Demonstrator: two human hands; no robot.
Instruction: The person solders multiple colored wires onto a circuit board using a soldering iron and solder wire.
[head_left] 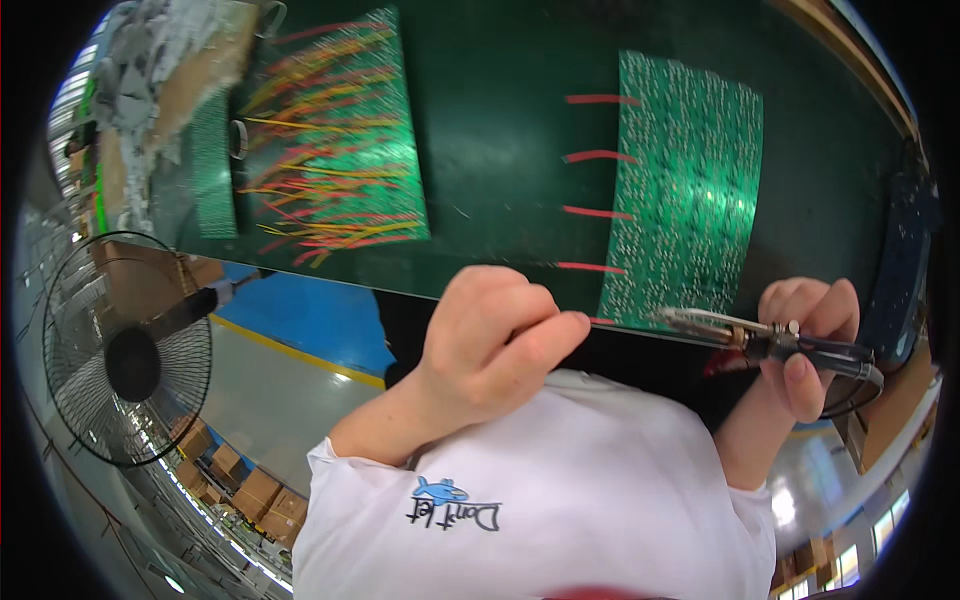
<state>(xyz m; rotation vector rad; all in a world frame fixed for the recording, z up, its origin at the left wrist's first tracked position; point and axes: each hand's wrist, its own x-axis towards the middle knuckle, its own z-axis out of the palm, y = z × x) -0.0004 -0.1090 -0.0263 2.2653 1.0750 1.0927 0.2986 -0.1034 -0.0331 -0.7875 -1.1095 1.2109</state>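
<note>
Head view: your left hand point(495, 340) sits at about 6 o'clock on the dark green table point(500, 130), fingers curled and pressed together, tips near the lowest short red wire point(601, 321); whether they pinch it you cannot tell. Your right hand point(800, 345) at 4 o'clock is closed around the soldering iron point(770, 340), tip pointing left, near the lower edge of the green circuit board point(685, 190). That board lies at 2 o'clock. Count: two boards; five red wires poke from the near board's left edge; the far board point(335, 135) at 11 o'clock carries a tangle of red and yellow wires point(320, 180), too many to count. One soldering iron, one floor fan point(125, 350) at 8 o'clock. Risks, judged: the iron tip is close to your left fingertips, so a slip could burn them; the tip dragging could bridge pads or scorch a wire.
</note>
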